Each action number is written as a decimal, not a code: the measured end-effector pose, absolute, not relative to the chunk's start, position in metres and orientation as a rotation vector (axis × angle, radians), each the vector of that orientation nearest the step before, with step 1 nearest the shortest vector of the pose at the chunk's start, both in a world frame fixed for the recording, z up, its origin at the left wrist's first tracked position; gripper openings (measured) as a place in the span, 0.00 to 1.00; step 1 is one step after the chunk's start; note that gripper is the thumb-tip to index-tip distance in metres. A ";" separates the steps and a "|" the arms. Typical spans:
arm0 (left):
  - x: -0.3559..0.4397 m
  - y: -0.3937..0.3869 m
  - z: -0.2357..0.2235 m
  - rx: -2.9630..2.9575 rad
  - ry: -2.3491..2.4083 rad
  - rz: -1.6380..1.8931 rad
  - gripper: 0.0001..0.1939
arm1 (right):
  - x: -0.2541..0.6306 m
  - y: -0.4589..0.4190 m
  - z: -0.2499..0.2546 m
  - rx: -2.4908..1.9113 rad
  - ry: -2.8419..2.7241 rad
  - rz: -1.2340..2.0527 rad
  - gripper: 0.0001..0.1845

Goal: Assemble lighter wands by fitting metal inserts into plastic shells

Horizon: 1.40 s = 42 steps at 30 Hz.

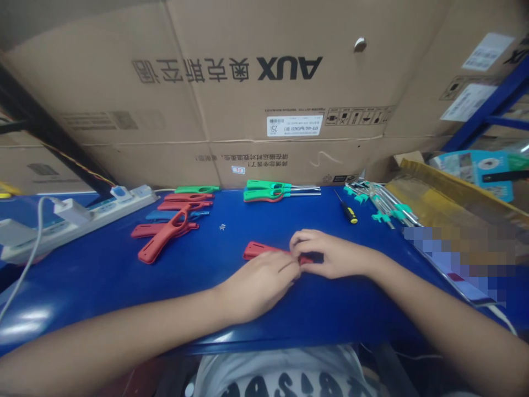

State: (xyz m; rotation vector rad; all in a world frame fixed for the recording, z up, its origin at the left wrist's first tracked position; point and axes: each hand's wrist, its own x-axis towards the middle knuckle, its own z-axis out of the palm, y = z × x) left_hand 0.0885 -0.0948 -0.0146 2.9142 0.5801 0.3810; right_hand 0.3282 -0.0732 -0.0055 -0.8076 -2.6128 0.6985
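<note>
A red plastic lighter casing (260,251) lies on the blue table in front of me, partly covered by both hands. My left hand (264,284) bends over its near side, fingers closed on it. From the right, my right hand (326,253) pinches at the casing's front end, its fingertips meeting those of the left hand. What sits between the fingertips is hidden. Beyond the hands are a few tiny screws (222,227) and a black-and-yellow screwdriver (347,209).
At left, several red, blue and green casings (165,234) are piled beside a white power strip (82,220). Green lighters with metal tubes (268,191) lie at the back against a large cardboard box (231,110). More metal tubes with teal parts (384,204) and a phone-like device (454,275) are at right.
</note>
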 end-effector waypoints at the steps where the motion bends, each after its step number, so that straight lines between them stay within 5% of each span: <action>1: 0.085 -0.093 -0.012 2.885 0.609 0.397 0.08 | 0.332 -0.071 -0.005 -0.830 -2.620 0.680 0.03; 10: 0.055 -0.058 -0.013 2.608 0.966 0.505 0.24 | 0.347 -0.060 -0.006 -0.996 -2.605 0.542 0.13; 24: 0.055 -0.051 -0.032 2.565 0.860 0.630 0.21 | 0.349 -0.054 -0.009 -0.974 -2.533 0.506 0.12; 33: 0.053 -0.045 -0.044 2.364 0.953 0.792 0.27 | 0.346 -0.052 -0.007 -1.117 -2.157 0.251 0.13; 37: 0.053 -0.043 -0.040 2.475 0.981 0.751 0.17 | 0.348 -0.053 -0.003 -1.309 -1.985 0.471 0.18; 42: 0.052 -0.041 -0.038 2.572 1.050 0.670 0.16 | 0.345 -0.057 -0.005 -1.273 -1.988 1.189 0.19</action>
